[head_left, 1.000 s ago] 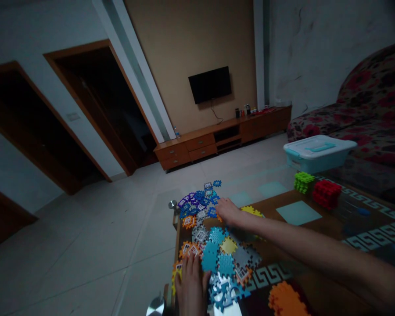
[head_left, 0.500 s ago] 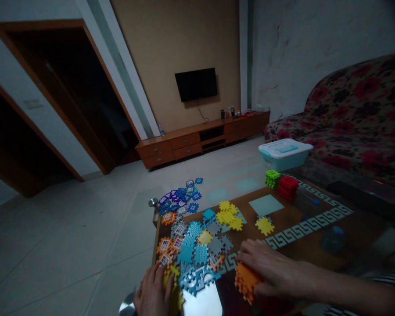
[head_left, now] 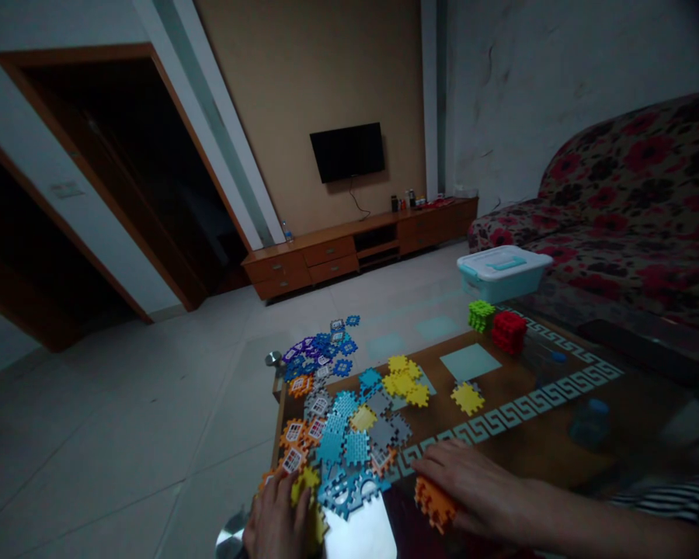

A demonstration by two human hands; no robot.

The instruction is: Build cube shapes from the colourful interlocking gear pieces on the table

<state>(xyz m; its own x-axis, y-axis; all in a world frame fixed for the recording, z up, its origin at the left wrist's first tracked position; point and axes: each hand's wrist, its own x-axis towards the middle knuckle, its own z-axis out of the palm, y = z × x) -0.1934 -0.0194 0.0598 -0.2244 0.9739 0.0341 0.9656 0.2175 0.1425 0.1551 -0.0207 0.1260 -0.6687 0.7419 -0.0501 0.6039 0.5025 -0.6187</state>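
Note:
My right hand point(head_left: 460, 481) is closed around an orange block point(head_left: 434, 503) with toothed edges, holding it at the near edge of the table. The palm and part of the block are hidden. My left hand point(head_left: 279, 516) lies with fingers stretched and a little apart beside yellow interlocking tiles point(head_left: 314, 516), touching or nearly touching them. Between the hands are dark teal toothed tiles point(head_left: 349, 491). Beyond them spread light blue tiles point(head_left: 332, 442), grey tiles point(head_left: 387, 435) and orange window tiles point(head_left: 293, 458).
Yellow tiles point(head_left: 405, 380) and blue and purple tiles point(head_left: 318, 353) lie farther off on the glass table. A green block point(head_left: 481, 316), a red block point(head_left: 509, 332) and a lidded plastic box point(head_left: 504, 276) stand at the far right. A bottle-like container point(head_left: 590, 423) is at right.
My right hand and the orange block have shifted slightly, with the block tilted a little differently. My left hand stays by the yellow tiles. The view has moved slightly.

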